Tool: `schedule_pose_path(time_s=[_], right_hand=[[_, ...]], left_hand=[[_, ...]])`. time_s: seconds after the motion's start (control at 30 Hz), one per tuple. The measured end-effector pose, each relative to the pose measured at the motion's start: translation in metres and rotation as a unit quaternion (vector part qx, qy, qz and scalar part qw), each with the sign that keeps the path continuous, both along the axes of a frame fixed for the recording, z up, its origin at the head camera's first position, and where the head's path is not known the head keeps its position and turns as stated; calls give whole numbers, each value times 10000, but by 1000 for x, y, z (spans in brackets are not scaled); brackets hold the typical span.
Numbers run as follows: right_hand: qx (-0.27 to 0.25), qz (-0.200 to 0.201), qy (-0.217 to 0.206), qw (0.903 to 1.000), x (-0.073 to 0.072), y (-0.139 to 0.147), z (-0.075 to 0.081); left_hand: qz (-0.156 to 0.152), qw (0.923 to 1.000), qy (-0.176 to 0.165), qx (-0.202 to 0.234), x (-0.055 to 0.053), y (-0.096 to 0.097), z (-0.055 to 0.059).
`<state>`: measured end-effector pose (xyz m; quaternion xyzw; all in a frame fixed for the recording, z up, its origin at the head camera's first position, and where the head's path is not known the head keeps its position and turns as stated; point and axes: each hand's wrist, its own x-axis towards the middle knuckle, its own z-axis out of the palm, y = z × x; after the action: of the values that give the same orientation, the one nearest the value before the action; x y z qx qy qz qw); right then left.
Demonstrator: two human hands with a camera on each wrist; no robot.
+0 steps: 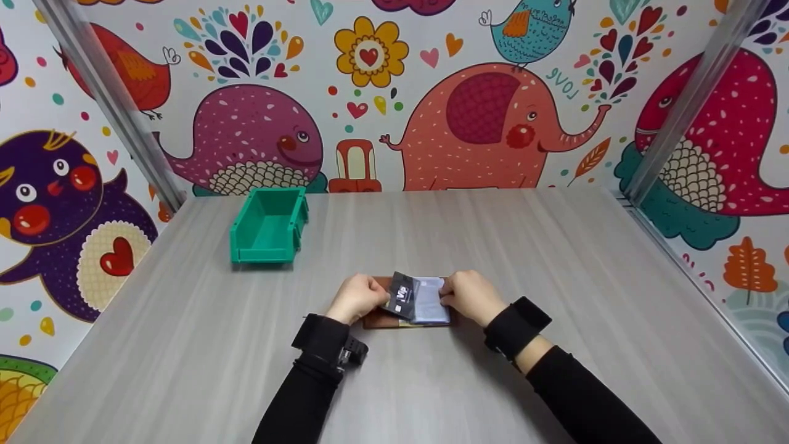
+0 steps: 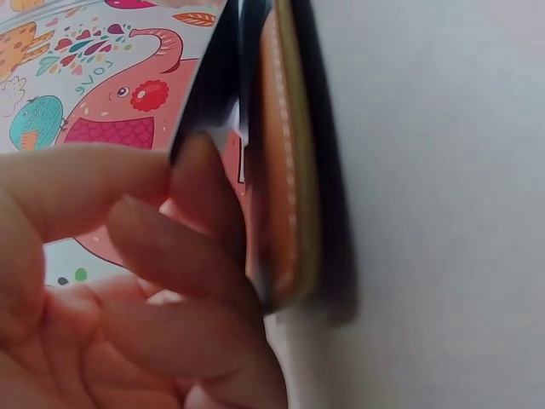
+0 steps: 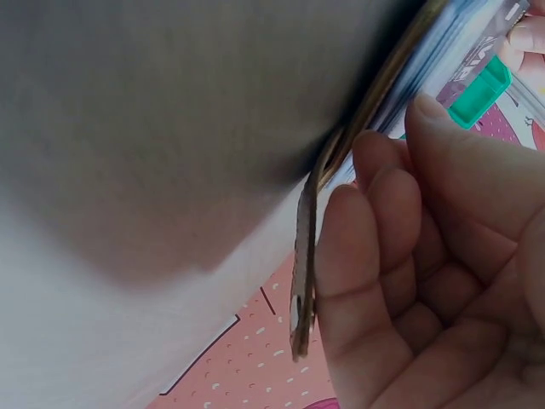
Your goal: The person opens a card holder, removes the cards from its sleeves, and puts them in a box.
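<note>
A brown card holder (image 1: 379, 320) lies open on the table, with clear plastic sleeves (image 1: 431, 303) fanned over its right part. My left hand (image 1: 356, 297) pinches a black VIP card (image 1: 402, 297) between thumb and forefinger. The card is tilted above the holder's left part; whether its far edge is still inside a sleeve, I cannot tell. At the right side, my right hand (image 1: 473, 296) pinches the sleeves' edge, thumb on top. In the right wrist view, a strap with a snap (image 3: 302, 273) sticks out from the holder beside my fingers.
A green plastic bin (image 1: 268, 228) stands at the back left of the grey table (image 1: 394, 394). Walls printed with cartoon animals (image 1: 481, 135) close off the back and sides, and metal posts (image 1: 111, 98) rise at the corners.
</note>
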<state>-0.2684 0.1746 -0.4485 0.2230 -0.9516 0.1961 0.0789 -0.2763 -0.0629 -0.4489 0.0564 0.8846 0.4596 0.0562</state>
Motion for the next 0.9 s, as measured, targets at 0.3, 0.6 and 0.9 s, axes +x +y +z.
schedule_pose_path(time_s=[0.3, 0.6, 0.9], right_hand=[[-24, -32, 12, 10000, 0, 0, 0], [9, -126, -50, 9999, 0, -2, 0], [-36, -82, -9, 10000, 1, -1, 0]], left_hand=[[248, 9995, 170, -86, 0, -10, 4], [434, 9984, 352, -94, 0, -16, 10], [705, 9961, 529, -86, 1, -25, 11]])
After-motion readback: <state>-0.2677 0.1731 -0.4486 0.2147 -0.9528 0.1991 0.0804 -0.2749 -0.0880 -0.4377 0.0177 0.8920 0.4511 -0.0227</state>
